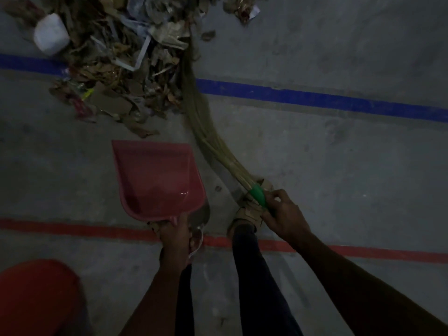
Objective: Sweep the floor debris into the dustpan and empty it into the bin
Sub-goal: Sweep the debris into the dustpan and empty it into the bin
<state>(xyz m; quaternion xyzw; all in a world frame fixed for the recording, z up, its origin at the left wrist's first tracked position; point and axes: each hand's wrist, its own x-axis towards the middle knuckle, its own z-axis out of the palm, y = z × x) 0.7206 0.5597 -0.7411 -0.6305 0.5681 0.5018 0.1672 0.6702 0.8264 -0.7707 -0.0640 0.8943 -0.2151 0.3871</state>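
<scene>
**Now the pile lies ahead of the pan's mouth, with the broom curved round its right side**

Nearest the person, at the lower left, sits the red bin (36, 297), just beside the left forearm and on the near side of the red floor line (72, 229). The left hand (175, 235) reaches down and forward, its fingers (167, 225) curled round the short handle at the back of the pink dustpan (157, 178). The pan looks bare inside and its open lip points away from the person, toward the debris; whether that lip touches the floor I cannot tell. The right hand (282, 214) is just beside the right foot, arm stretched out from the lower right, fingers wrapped round the green grip (258, 195) of the grass broom (201, 122).

From that grip the broom's long axis runs up and to the left, bending as it goes, so the bristle tips lie against the right edge of the debris pile (116, 69). The pile, dry leaves, paper scraps, cardboard and a white cup (51, 33), lies across the blue floor line (315, 98), beyond the pan's lip and a little left of it, with a gap of bare floor between. A few stray scraps (244, 10) lie farther right.

As I judge it, the broom must draw the heap toward the person, while the left hand, the nearer one to the pile, holds the pan steady.
</scene>
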